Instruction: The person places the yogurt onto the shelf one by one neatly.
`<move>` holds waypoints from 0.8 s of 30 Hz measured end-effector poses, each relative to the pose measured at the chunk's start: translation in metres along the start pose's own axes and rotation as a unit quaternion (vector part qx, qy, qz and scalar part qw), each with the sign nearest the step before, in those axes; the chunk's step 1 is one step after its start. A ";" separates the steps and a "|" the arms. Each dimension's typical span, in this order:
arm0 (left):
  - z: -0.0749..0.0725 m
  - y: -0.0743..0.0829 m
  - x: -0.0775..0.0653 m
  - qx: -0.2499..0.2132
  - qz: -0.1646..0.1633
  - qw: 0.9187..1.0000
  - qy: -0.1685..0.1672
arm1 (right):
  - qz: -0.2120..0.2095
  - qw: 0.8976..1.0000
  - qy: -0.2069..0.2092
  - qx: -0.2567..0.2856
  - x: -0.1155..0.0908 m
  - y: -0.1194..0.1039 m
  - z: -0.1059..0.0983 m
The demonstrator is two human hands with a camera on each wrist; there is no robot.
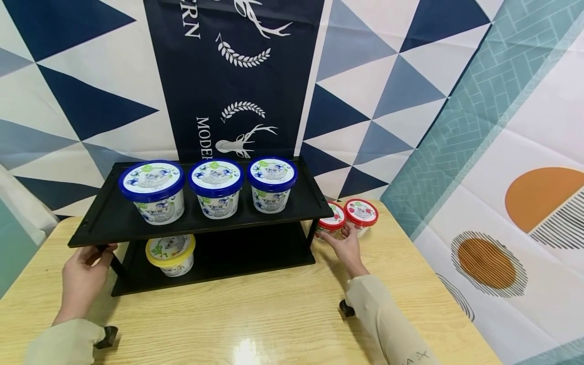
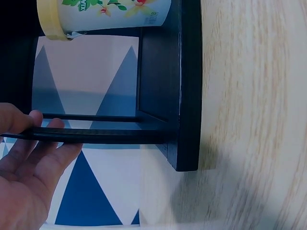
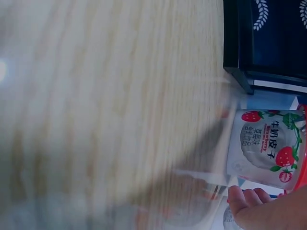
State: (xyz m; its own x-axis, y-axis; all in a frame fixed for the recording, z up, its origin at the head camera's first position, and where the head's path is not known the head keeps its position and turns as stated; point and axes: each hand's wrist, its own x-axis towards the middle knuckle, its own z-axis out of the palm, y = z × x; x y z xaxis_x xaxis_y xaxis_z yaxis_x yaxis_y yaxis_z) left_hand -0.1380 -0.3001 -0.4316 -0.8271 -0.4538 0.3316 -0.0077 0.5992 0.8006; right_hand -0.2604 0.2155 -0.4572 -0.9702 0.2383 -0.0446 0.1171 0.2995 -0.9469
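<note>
A black two-tier shelf (image 1: 219,225) stands on the wooden table. My left hand (image 1: 86,276) holds its front left post (image 2: 110,136), fingers and thumb around it. Three tubs with blue lids stand on the top tier: a left one (image 1: 152,192), a middle one (image 1: 216,188) and a right one (image 1: 271,185). On the lower tier sits a tub with a yellow lid (image 1: 171,254). Right of the shelf, my right hand (image 1: 347,248) is at two red-lidded strawberry tubs, a nearer one (image 3: 266,148) and a farther one (image 1: 362,212). Its grip is unclear.
Bare wooden tabletop (image 1: 219,319) lies in front of the shelf. A patterned cloth backdrop (image 1: 237,81) rises right behind it. Another printed cloth (image 1: 502,243) hangs along the right edge of the table.
</note>
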 end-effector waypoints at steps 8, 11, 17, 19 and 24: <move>0.002 0.001 -0.001 -0.002 -0.002 1.000 0.008 | -0.008 1.000 0.003 0.016 0.005 -0.001 0.003; 0.003 0.000 0.000 -0.005 -0.001 1.000 0.008 | -0.009 1.000 0.004 0.019 0.005 0.000 0.004; 0.004 -0.001 0.000 -0.005 -0.003 1.000 0.012 | 0.000 1.000 0.003 0.011 0.007 -0.004 0.004; 0.004 -0.001 0.000 -0.008 -0.003 1.000 0.014 | 0.000 1.000 0.002 0.010 0.009 -0.005 0.005; 0.003 0.000 0.000 -0.006 0.001 1.000 0.013 | -0.003 1.000 -0.007 0.029 0.012 -0.006 0.007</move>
State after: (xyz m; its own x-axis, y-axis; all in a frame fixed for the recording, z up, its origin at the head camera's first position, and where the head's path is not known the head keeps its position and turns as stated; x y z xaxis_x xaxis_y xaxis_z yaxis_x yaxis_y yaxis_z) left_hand -0.1401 -0.2984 -0.4334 -0.8120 -0.4703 0.3456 0.0007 0.5913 0.8064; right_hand -0.2745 0.2098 -0.4543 -0.9737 0.2236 -0.0434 0.0998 0.2472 -0.9638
